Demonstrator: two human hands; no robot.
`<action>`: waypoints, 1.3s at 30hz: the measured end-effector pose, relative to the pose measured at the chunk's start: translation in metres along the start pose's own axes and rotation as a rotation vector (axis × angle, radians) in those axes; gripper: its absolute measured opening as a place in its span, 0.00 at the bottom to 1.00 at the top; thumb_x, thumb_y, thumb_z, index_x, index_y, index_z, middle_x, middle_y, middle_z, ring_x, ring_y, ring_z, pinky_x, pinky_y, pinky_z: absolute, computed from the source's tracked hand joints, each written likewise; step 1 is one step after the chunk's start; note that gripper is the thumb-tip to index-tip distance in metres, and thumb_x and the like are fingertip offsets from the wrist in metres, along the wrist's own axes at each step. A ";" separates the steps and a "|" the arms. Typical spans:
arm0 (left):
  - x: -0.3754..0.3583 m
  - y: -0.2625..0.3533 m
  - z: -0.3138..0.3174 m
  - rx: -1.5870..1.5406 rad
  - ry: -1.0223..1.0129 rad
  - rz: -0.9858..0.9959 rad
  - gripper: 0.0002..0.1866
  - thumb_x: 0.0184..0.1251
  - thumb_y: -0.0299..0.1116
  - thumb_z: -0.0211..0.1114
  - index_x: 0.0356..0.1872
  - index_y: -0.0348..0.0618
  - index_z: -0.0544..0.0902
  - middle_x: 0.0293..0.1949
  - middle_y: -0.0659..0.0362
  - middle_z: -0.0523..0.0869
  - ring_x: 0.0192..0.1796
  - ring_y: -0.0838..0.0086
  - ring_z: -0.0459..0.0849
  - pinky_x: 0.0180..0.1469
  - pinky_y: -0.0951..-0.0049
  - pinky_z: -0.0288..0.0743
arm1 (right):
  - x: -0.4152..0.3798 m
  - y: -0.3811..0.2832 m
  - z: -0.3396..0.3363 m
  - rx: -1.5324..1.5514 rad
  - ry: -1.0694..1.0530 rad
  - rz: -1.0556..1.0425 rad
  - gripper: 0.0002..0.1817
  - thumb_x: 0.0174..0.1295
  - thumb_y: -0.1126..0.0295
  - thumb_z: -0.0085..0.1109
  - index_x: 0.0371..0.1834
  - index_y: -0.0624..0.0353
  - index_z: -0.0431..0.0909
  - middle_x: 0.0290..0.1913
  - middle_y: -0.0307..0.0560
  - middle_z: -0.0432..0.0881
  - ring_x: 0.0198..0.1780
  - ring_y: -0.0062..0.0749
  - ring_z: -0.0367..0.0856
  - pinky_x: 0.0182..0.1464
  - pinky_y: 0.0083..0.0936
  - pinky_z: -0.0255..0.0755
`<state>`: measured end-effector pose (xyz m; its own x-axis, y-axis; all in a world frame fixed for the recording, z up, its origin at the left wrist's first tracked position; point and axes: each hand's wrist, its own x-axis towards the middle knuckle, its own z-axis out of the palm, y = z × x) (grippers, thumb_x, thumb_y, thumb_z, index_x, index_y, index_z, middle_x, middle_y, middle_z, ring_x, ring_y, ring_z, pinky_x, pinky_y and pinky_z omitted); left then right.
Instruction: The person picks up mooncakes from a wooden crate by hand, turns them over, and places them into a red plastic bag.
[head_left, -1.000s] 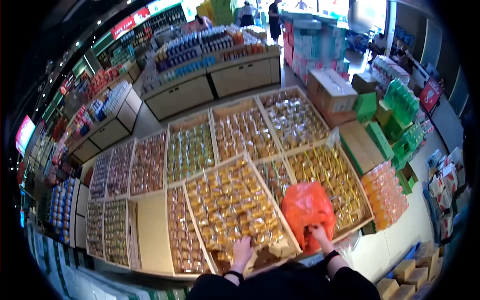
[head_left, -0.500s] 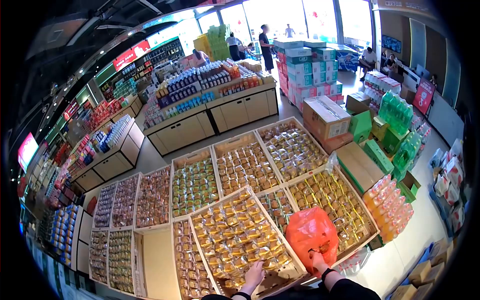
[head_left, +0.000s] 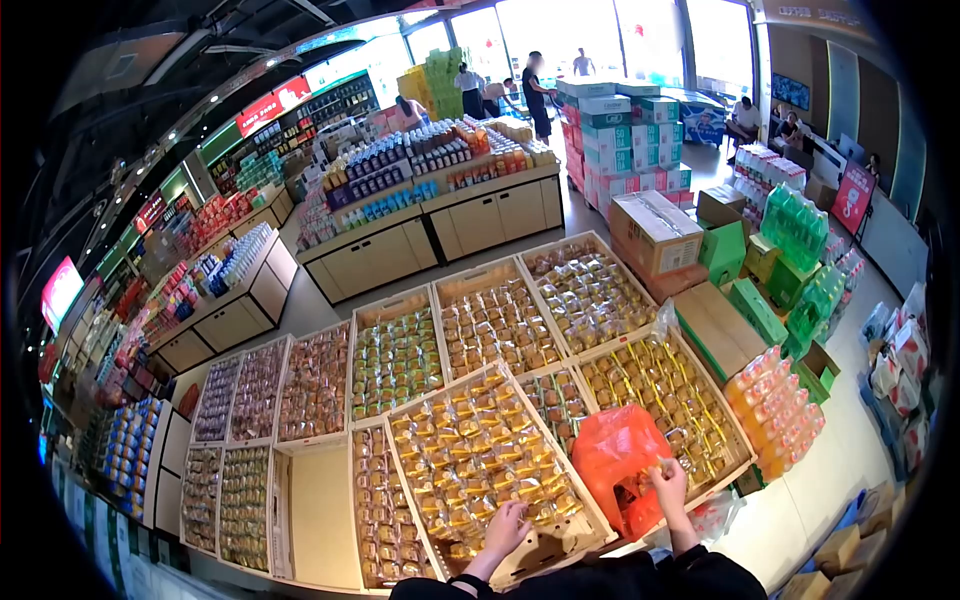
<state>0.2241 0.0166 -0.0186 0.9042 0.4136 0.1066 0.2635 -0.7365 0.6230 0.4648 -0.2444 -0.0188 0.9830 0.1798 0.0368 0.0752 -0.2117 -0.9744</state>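
A tilted wooden crate point(head_left: 577, 500) lies across other crates in front of me, filled with rows of small wrapped cakes point(head_left: 465, 440) in clear and yellow packaging. My left hand point(head_left: 507, 528) rests over the cakes near its lower end, fingers curled down; what is under the fingertips is hidden. At the right of the crate sits a red plastic bag point(head_left: 615, 445), with a dark opening on its lower side. Beside the bag's right edge is my right hand point(head_left: 670, 485), fingers pinched around a small yellowish wrapped cake point(head_left: 657, 467).
More crates of wrapped cakes point(head_left: 400, 365) surround the tilted one; one crate point(head_left: 322, 515) shows its bare bottom. Cartons point(head_left: 655, 235), orange drink bottles point(head_left: 775, 410) and green bottles point(head_left: 810, 300) stand to the right. Shelves of drinks and several people are farther back.
My right hand has moved from the bag's opening up and right to its side. My left hand has shifted slightly up over the cakes. The view has turned a little.
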 end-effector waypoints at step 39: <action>-0.058 -0.045 -0.012 0.053 0.057 -0.326 0.24 0.44 0.29 0.68 0.46 0.42 0.73 0.43 0.54 0.77 0.48 0.56 0.76 0.48 0.63 0.70 | 0.022 0.139 0.037 -0.192 -0.462 0.354 0.12 0.58 0.70 0.54 0.43 0.64 0.76 0.40 0.50 0.81 0.42 0.31 0.79 0.41 0.25 0.73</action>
<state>0.1551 0.0325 -0.0435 0.7497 0.6601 -0.0471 0.5540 -0.5871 0.5902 0.4908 -0.2341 -0.1621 0.7829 0.4554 -0.4239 -0.1719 -0.4965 -0.8508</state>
